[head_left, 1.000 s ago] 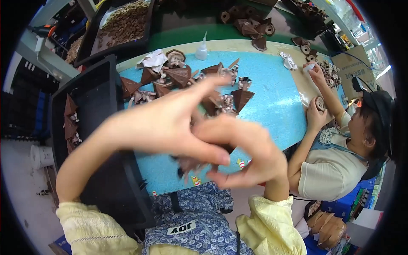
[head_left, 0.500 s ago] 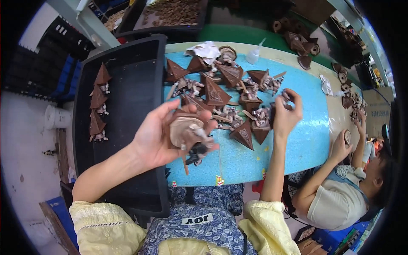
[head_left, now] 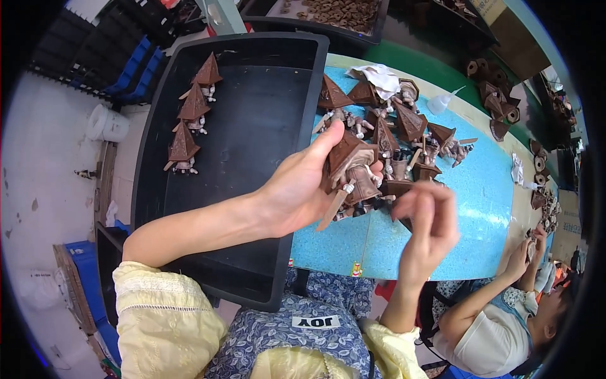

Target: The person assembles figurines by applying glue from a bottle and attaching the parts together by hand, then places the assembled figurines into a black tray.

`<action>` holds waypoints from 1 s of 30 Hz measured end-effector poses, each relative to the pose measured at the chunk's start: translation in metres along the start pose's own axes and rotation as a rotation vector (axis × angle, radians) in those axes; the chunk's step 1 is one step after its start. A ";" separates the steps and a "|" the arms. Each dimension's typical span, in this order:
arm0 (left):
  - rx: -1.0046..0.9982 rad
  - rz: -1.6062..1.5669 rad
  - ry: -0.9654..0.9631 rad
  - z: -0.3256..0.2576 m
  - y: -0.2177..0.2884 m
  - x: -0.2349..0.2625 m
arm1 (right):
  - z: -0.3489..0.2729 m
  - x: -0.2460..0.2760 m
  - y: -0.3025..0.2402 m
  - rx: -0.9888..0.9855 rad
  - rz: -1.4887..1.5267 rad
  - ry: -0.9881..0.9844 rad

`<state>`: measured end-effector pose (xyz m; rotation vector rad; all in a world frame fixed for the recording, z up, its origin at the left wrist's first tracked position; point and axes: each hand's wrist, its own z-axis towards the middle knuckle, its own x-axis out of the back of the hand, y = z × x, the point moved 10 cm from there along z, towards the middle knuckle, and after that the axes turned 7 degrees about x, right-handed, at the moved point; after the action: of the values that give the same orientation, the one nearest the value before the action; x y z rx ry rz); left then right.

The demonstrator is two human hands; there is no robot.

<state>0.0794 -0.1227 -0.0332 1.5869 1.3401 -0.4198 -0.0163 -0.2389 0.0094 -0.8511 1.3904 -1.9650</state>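
Note:
My left hand [head_left: 297, 183] is closed round a figurine [head_left: 360, 180] with a brown pointed roof-like top, a beige body, dark feet and a flat tan strip at its side. It is held tilted over the edge of the blue-topped table [head_left: 473, 208]. Just right of its feet is my right hand [head_left: 429, 227], with curled fingers smeared by motion; whether anything is in them cannot be seen. Several similar figurines [head_left: 410, 123] lie crowded behind my hands, partly hidden by them. Three more figurines [head_left: 183, 145] lie in a column inside the black tray [head_left: 252, 101].
A white squeeze bottle [head_left: 440, 103] and a crumpled white cloth [head_left: 377, 80] are at the table's far side. On the right, a co-worker [head_left: 486, 322] handles a small piece. A white bucket [head_left: 108, 123] stands left of the tray, and a bin of small brown parts [head_left: 334, 12] is beyond it.
My left hand has turned the figurine, so its brown top and body now show instead of its round base. My right hand has come down from the pile toward it. The view has shifted left.

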 end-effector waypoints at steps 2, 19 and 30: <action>-0.066 0.064 0.032 0.000 -0.001 0.002 | -0.017 -0.033 0.014 -0.233 0.260 -0.171; 0.041 0.294 0.013 0.002 -0.011 -0.014 | -0.022 -0.031 0.000 -0.090 0.378 0.016; 0.041 0.465 0.200 -0.002 -0.012 0.003 | -0.027 -0.025 -0.022 0.022 -0.001 -0.052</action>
<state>0.0693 -0.1208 -0.0401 1.9475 1.0610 -0.0032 -0.0231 -0.1977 0.0191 -0.8860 1.3363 -1.9421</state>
